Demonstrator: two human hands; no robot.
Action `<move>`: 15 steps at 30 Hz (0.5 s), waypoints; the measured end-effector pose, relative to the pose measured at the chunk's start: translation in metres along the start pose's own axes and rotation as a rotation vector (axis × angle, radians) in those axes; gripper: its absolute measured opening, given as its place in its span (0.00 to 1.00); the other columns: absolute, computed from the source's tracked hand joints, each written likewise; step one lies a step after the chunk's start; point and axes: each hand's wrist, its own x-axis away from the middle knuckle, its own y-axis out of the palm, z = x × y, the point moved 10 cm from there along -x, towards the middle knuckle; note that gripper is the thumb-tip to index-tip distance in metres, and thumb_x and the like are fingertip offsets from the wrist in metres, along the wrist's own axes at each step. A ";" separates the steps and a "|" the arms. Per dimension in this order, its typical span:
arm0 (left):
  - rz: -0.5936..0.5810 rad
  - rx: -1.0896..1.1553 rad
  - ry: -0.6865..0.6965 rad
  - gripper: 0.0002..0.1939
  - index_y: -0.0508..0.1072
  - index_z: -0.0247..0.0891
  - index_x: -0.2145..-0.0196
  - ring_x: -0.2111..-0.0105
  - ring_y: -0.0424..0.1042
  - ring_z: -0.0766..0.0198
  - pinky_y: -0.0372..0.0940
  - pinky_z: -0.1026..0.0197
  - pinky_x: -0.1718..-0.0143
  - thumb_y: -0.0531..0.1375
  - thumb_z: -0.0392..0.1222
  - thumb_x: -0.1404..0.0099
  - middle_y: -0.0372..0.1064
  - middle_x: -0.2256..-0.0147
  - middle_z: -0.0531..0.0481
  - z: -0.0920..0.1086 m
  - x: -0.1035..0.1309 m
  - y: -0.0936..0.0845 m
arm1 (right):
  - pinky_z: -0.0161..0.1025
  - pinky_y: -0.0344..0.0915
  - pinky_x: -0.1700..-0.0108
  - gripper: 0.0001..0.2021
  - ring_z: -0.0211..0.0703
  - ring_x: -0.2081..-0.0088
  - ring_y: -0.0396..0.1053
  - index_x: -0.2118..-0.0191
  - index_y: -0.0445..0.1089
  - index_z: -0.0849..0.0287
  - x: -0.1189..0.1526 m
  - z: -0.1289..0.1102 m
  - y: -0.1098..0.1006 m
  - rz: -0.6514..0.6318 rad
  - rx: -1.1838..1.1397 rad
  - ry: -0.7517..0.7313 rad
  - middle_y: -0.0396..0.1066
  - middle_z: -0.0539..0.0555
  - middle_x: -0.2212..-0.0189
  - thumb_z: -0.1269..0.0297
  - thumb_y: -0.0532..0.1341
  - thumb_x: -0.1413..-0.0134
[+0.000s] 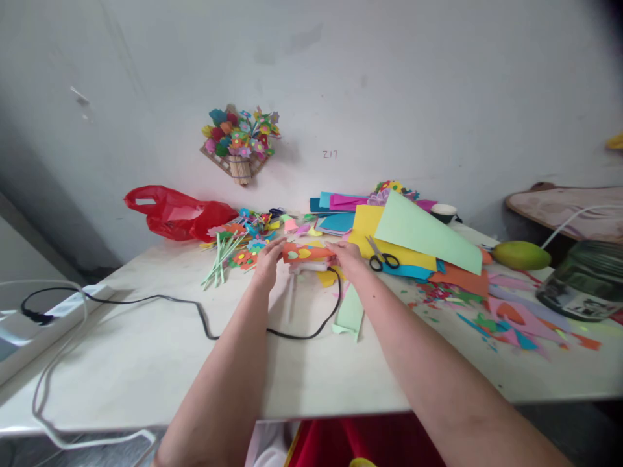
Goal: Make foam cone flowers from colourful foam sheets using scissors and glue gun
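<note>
An orange foam roll (306, 253) decorated with yellow and pale hearts lies sideways between my hands. My left hand (269, 263) is closed on its left end, and my right hand (346, 257) grips its right end. Just below the roll, partly hidden by it, is a whitish tool (311, 266) with a black cord (311, 336), seemingly a glue gun. Scissors (383, 259) with black handles rest to the right of my right hand, on yellow foam sheets (370, 224). A pale green strip (350, 311) lies near my right forearm.
At the back left are a red plastic bag (187, 217), foam flowers (244, 259) and pale green sticks (221, 256). Foam scraps (516, 327), a green mango (522, 255) and a glass jar (581, 285) sit right. A power strip (53, 324) lies left.
</note>
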 end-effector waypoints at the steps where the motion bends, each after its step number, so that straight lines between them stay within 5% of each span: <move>1: 0.037 -0.032 0.035 0.19 0.77 0.37 0.64 0.66 0.71 0.63 0.63 0.62 0.63 0.65 0.49 0.53 0.74 0.67 0.48 0.004 0.000 -0.004 | 0.29 0.64 0.85 0.11 0.34 0.87 0.64 0.80 0.65 0.61 -0.001 -0.001 -0.001 0.012 -0.009 -0.013 0.66 0.48 0.88 0.72 0.65 0.53; 6: 0.217 -0.303 0.124 0.20 0.73 0.37 0.73 0.76 0.66 0.66 0.59 0.64 0.74 0.62 0.59 0.49 0.66 0.79 0.53 0.022 0.004 -0.023 | 0.29 0.63 0.85 0.09 0.34 0.86 0.64 0.79 0.66 0.62 -0.003 -0.005 -0.005 0.058 -0.052 -0.087 0.65 0.46 0.88 0.70 0.65 0.54; 10: 0.104 -0.297 -0.035 0.25 0.67 0.38 0.74 0.88 0.54 0.71 0.49 0.66 0.85 0.59 0.65 0.49 0.57 0.87 0.58 0.007 0.007 -0.013 | 0.29 0.63 0.84 0.07 0.34 0.85 0.65 0.77 0.68 0.62 -0.002 -0.010 -0.007 0.091 -0.069 -0.164 0.66 0.45 0.86 0.68 0.66 0.56; 15: -0.023 -0.223 -0.095 0.25 0.67 0.38 0.73 0.88 0.54 0.72 0.49 0.66 0.86 0.61 0.65 0.51 0.60 0.85 0.57 -0.006 0.008 0.000 | 0.30 0.64 0.83 0.08 0.34 0.85 0.65 0.78 0.66 0.61 -0.003 -0.007 -0.005 0.090 -0.102 -0.161 0.67 0.45 0.86 0.67 0.66 0.57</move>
